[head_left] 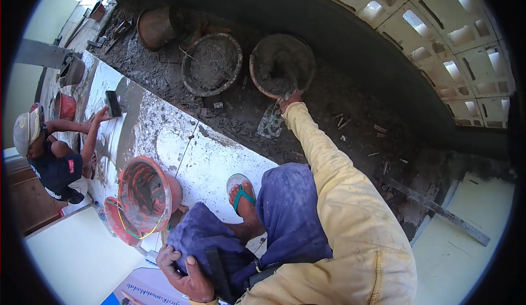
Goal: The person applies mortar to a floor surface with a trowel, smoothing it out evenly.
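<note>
My right hand point(291, 100) is at the near rim of a round bucket of wet grey mortar point(282, 64). Its fingers are closed; mortar and the sleeve hide what they grip. Left of that bucket stands a second one, heaped with mortar point(212, 63), a thin wire handle lying over it. My left hand point(189, 277) rests by my thigh on the purple trousers point(200, 234), thumb and fingers apart, holding nothing.
A red mortar-smeared bucket point(171, 187) stands on white tiles left of my sandalled foot point(246, 198). Beyond it a crouching person point(57, 162) holds up a phone point(113, 104). A brown bucket point(155, 28) leans by the wall. A long straight bar point(438, 209) lies at right.
</note>
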